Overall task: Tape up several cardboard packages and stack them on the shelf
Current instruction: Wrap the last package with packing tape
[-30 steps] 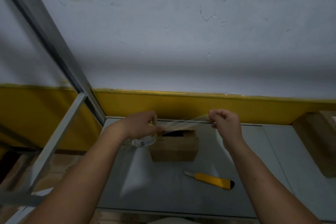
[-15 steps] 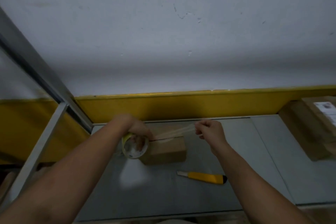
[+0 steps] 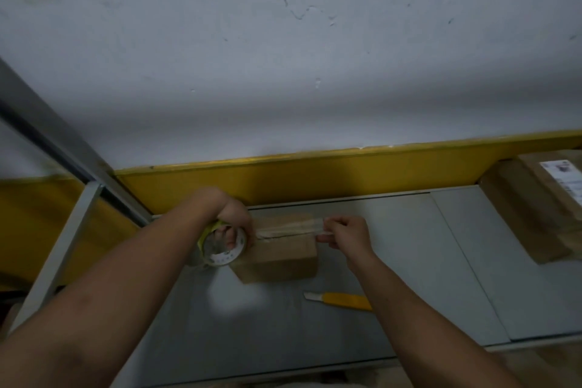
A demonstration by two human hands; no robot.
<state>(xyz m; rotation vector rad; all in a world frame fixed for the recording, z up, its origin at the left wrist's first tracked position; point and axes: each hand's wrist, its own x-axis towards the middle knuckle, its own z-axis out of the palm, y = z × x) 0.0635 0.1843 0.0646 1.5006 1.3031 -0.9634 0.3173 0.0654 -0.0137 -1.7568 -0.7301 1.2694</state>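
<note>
Left hand (image 3: 234,220): fingers curled through and round the tape roll (image 3: 224,247), holding it at the left end of the cardboard box (image 3: 280,253), the roll touching the box's upper left edge; right hand (image 3: 348,238): thumb and fingers pinching the free end of the tape strip (image 3: 291,228), just past the box's right end; strip: clear, drawn across the top of the box along the flap seam; whether it is stuck down yet cannot be told; box: small, brown, resting on the grey shelf surface (image 3: 409,261), toward the back

Step in hand, as judged: laying a strip over the seam; done well, the strip is kept taut and centred on the seam; the right end goes down first and folds over the box's side; the tape is then smoothed toward the roll before cutting; slack or a skewed pull would likely leave creases or a gap at the flaps; the box looks light and may slide, so the left hand ought to bear down on it

Count: hands, two; tape rolls, one; boxes under tape, one; yellow utility knife (image 3: 338,299), one, lying on the surface just in front of the box, blade end to the left, partly hidden by the right forearm; further packages (image 3: 532,211), far right, at least two, stacked, one with a white label; exact number unclear
</note>
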